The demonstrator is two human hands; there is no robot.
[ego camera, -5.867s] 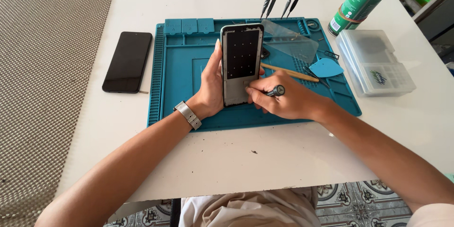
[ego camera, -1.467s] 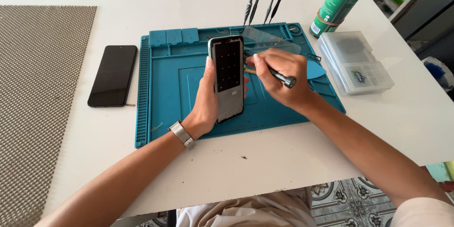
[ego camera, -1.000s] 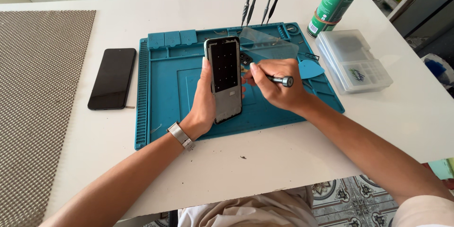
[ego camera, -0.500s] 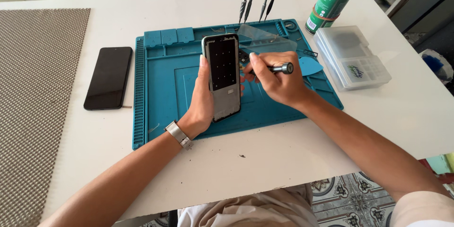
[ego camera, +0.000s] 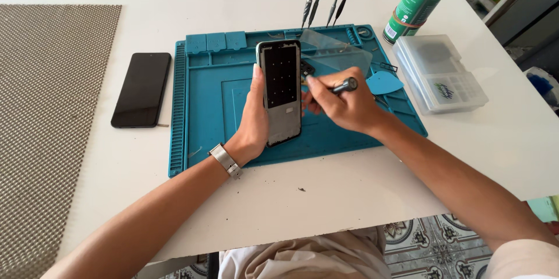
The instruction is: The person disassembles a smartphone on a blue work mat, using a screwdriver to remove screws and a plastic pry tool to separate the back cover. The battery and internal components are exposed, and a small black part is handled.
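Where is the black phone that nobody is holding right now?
In the head view, the black phone lies flat on the white table, left of the blue mat.

Screwdriver (ego camera: 343, 86) tip hidden behind the phone frame (ego camera: 280, 90).

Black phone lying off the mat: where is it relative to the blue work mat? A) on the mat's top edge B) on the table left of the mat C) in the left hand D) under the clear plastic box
B: the black phone lies flat on the white table, just left of the blue work mat; the left hand holds a different item, an opened phone frame, upright over the mat.
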